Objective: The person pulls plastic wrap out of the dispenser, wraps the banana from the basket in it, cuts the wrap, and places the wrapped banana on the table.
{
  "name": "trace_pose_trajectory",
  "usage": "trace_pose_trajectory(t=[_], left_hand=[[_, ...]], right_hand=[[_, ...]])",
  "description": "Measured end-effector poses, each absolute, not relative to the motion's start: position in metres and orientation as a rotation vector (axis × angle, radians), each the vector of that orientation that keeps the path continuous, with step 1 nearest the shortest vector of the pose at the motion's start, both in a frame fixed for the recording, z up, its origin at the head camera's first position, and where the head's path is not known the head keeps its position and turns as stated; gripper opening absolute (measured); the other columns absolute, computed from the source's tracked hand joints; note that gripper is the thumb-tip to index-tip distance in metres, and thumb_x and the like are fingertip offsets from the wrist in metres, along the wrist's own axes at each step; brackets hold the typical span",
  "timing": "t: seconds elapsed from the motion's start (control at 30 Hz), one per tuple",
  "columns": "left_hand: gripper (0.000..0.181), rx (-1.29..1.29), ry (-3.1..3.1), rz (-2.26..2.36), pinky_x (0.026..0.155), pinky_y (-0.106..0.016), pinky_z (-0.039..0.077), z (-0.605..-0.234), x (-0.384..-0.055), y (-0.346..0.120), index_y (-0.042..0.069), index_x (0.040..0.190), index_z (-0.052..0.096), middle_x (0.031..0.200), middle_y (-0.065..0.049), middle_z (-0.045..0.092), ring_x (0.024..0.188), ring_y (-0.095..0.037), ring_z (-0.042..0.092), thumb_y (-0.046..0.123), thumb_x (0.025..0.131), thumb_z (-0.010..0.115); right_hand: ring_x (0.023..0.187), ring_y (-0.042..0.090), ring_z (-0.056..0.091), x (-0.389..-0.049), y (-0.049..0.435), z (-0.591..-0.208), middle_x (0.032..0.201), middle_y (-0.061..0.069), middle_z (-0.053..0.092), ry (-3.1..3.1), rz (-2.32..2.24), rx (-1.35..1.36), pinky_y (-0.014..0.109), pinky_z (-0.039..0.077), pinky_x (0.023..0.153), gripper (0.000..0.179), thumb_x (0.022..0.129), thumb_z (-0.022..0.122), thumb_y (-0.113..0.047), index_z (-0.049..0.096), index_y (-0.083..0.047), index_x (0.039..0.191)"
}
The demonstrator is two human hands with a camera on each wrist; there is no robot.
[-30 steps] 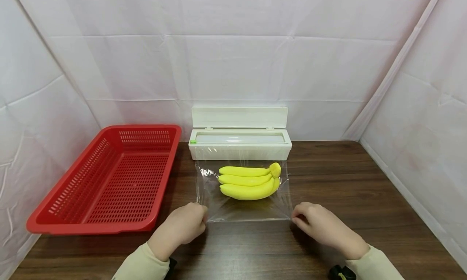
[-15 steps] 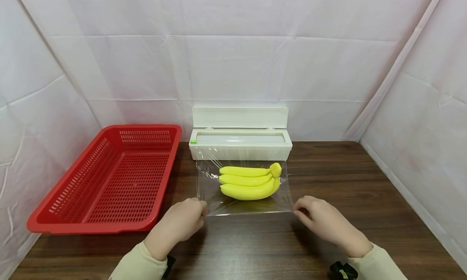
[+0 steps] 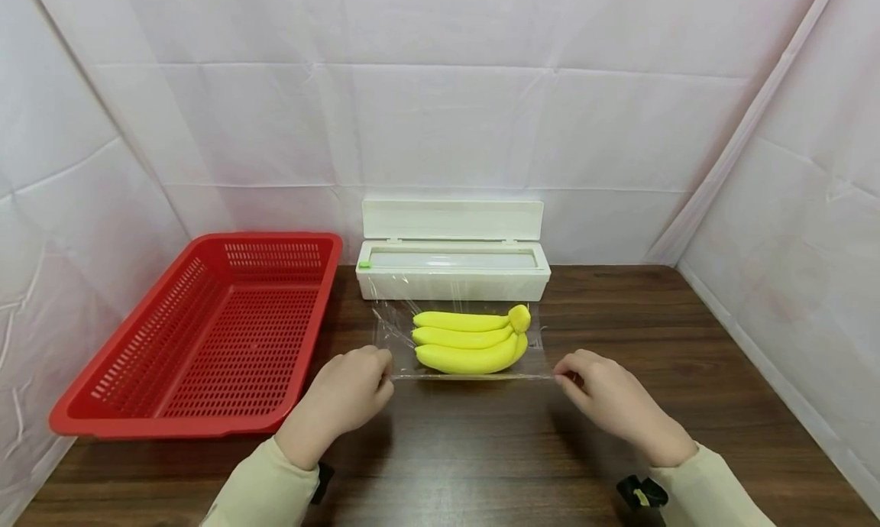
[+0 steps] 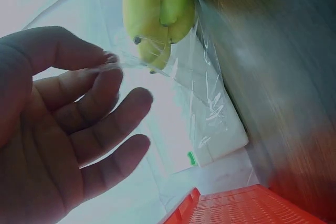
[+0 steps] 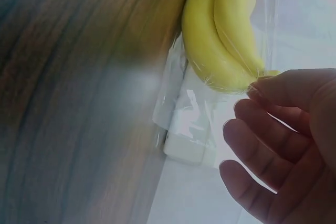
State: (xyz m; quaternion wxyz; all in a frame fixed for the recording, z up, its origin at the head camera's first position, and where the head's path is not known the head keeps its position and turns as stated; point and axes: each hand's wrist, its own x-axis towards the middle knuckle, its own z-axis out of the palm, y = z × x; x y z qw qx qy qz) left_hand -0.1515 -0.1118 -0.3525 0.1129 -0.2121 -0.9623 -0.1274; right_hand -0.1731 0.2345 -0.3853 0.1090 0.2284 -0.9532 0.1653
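Observation:
A bunch of yellow bananas (image 3: pixel 470 347) lies on the clear plastic wrap (image 3: pixel 406 363), stem end to the right. The wrap runs back to a white dispenser box (image 3: pixel 454 286), whose lid stands raised. Thumb and index finger of my left hand (image 3: pixel 351 389) pinch the wrap's near left corner, as the left wrist view shows. My right hand (image 3: pixel 608 397) pinches the near right corner the same way. Between the hands the wrap's front edge is stretched, close in front of the bananas. In both wrist views the other fingers are loosely bent and hold nothing.
A red plastic basket (image 3: pixel 296 405) stands to the left, close to my left forearm. The brown wooden table (image 3: pixel 474 466) extends in front and to the right. White cloth (image 3: pixel 440 130) hangs behind and at both sides. A green tab (image 3: pixel 364 265) sits on the box's left end.
Both hands have moved away from me toward the bananas, bringing the wrap's front edge with them. The wrap's left side has creased. The bananas, box and basket have stayed put.

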Motion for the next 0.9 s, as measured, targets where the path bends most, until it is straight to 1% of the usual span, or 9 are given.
trace_pose_trajectory(t=[0.07, 0.13, 0.3, 0.57, 0.9], left_hand=[[0.022, -0.615, -2.803, -0.384, 0.047, -0.025, 0.033, -0.351, -0.155, -0.111, 0.013, 0.063, 0.047, 0.059, 0.003, 0.043, 0.053, -0.010, 0.038, 0.004, 0.077, 0.061], [0.018, -0.609, -2.770, -0.381, 0.047, -0.026, 0.035, -0.352, -0.159, -0.111, 0.011, 0.066, 0.051, 0.060, 0.002, 0.046, 0.054, -0.011, 0.042, 0.005, 0.079, 0.062], [0.016, -0.579, -2.672, -0.358, 0.047, -0.029, 0.038, -0.354, -0.170, -0.108, 0.009, 0.068, 0.054, 0.062, -0.001, 0.049, 0.055, -0.018, 0.050, 0.008, 0.082, 0.062], [0.015, -0.498, -2.644, -0.373, 0.046, -0.030, 0.039, -0.356, -0.184, -0.103, 0.011, 0.067, 0.055, 0.063, -0.001, 0.051, 0.055, -0.021, 0.051, 0.009, 0.081, 0.062], [0.013, -0.457, -2.645, -0.351, 0.046, -0.031, 0.042, -0.358, -0.197, -0.100, 0.010, 0.069, 0.058, 0.063, -0.002, 0.052, 0.054, -0.021, 0.052, 0.010, 0.081, 0.063]], right_hand=[[0.068, 0.000, 0.051, -0.175, 0.235, -0.385, 0.082, -0.010, 0.061, -2.799, 0.494, 0.667, 0.022, 0.045, 0.058, 0.004, 0.087, 0.065, -0.014, 0.068, -0.013, 0.090], [0.069, 0.001, 0.051, -0.177, 0.235, -0.384, 0.083, -0.009, 0.062, -2.803, 0.500, 0.650, 0.022, 0.045, 0.059, 0.004, 0.088, 0.065, -0.014, 0.068, -0.014, 0.090], [0.068, 0.003, 0.051, -0.183, 0.236, -0.383, 0.083, -0.007, 0.062, -2.821, 0.519, 0.617, 0.023, 0.044, 0.058, 0.005, 0.089, 0.063, -0.015, 0.068, -0.014, 0.089], [0.065, 0.005, 0.049, -0.194, 0.237, -0.386, 0.078, -0.006, 0.059, -2.859, 0.549, 0.593, 0.023, 0.042, 0.055, 0.005, 0.089, 0.062, -0.014, 0.067, -0.013, 0.089], [0.065, 0.006, 0.050, -0.204, 0.237, -0.388, 0.079, -0.004, 0.060, -2.899, 0.562, 0.555, 0.025, 0.042, 0.056, 0.005, 0.090, 0.061, -0.015, 0.066, -0.014, 0.089]])
